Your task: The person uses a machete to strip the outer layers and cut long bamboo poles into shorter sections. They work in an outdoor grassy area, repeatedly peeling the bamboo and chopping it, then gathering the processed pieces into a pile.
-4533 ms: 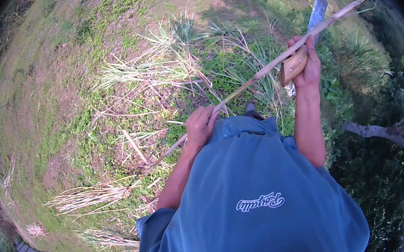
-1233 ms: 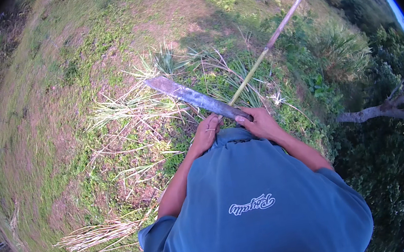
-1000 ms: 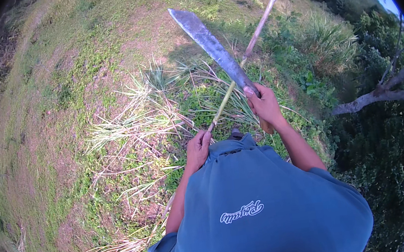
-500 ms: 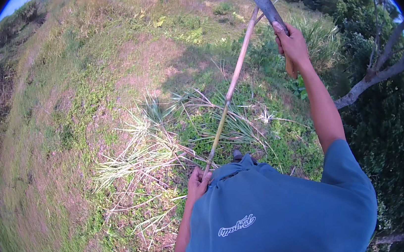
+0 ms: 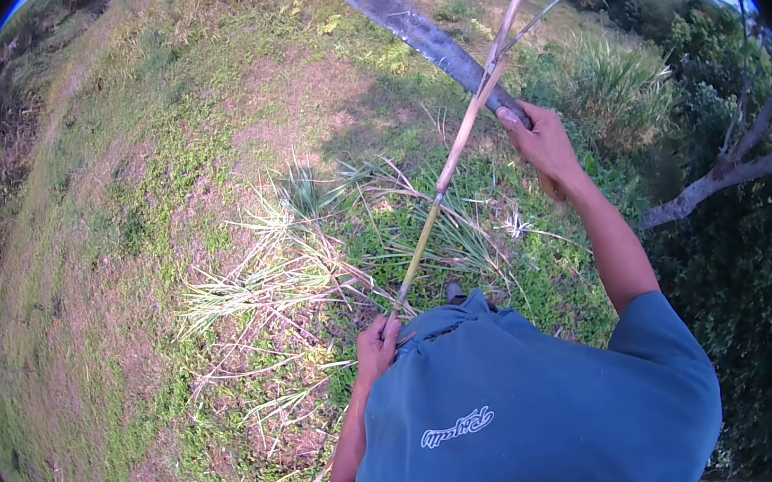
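gripping a long thin cane stalk (image 5: 452, 152) at its near end, the left hand (image 5: 377, 347) sits low, just in front of the person's blue shirt (image 5: 529, 406), fingers wrapped closed around the stalk. the stalk runs up and away to the far right, tan and yellowish, with a thin green shoot splitting off near its far tip. right hand (image 5: 541, 139) is raised up on the far right, fist closed tight on the handle of a big machete (image 5: 420, 37), and the dull grey blade points away to the far left. blade and stalk cross each other just above the right hand, can't tell if they're actually touching there. under all this is a grassy slope (image 5: 159, 172) with bare brownish patches, and a bunch of cut dry leaves (image 5: 285, 271) strewn about left of the stalk. more dry stuff lies near the bottom edge. off to the right there's a bare tree branch (image 5: 731, 178) over dark bushes.
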The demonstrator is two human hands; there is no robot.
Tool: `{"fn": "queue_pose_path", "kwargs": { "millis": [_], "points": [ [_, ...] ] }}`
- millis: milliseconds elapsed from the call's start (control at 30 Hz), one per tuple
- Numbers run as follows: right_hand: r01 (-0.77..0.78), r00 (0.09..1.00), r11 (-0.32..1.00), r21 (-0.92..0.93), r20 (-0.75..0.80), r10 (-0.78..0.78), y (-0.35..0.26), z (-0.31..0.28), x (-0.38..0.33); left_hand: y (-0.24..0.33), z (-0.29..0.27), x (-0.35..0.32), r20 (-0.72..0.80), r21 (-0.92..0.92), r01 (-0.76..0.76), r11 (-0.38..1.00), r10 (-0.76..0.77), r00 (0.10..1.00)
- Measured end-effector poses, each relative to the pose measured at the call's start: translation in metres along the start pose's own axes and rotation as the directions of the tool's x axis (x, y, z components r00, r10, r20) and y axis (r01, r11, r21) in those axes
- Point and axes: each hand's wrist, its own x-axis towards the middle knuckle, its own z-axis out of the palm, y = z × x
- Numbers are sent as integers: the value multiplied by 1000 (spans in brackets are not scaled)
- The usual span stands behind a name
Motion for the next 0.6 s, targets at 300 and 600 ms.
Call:
{"fn": "queue_pose_path", "kwargs": {
  "millis": [300, 600],
  "points": [
    [38, 961, 992, -117, 278, -4, -24, 11, -43, -3, 14, -6, -204, 78, -51, 996, 66, 977],
    [-120, 993, 989, -90, -8, 120, 4, -20, -9, -6, 24, -8, -336, 56, -36, 998, 52, 940]
  ]
}}
